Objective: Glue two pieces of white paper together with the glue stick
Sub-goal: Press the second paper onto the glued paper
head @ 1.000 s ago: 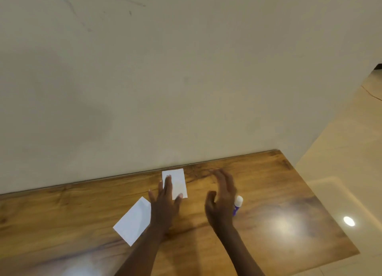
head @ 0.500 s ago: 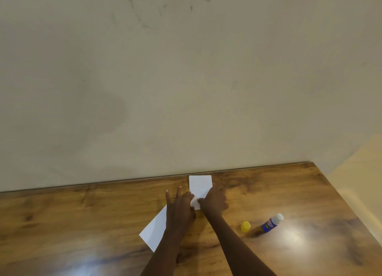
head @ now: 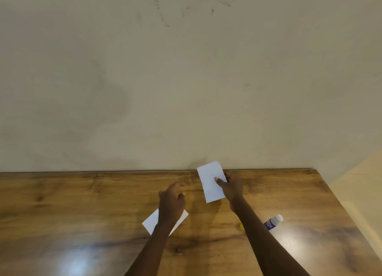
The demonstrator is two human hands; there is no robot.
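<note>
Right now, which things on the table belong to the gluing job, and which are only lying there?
For the job:
- paper held in right hand
- paper under left hand
- glue stick
- yellow cap

Just lying about:
- nothing else on the wooden table

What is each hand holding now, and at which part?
The right hand pinches one white paper at its right long edge, lifted. The left hand holds nothing, above the other paper.
</note>
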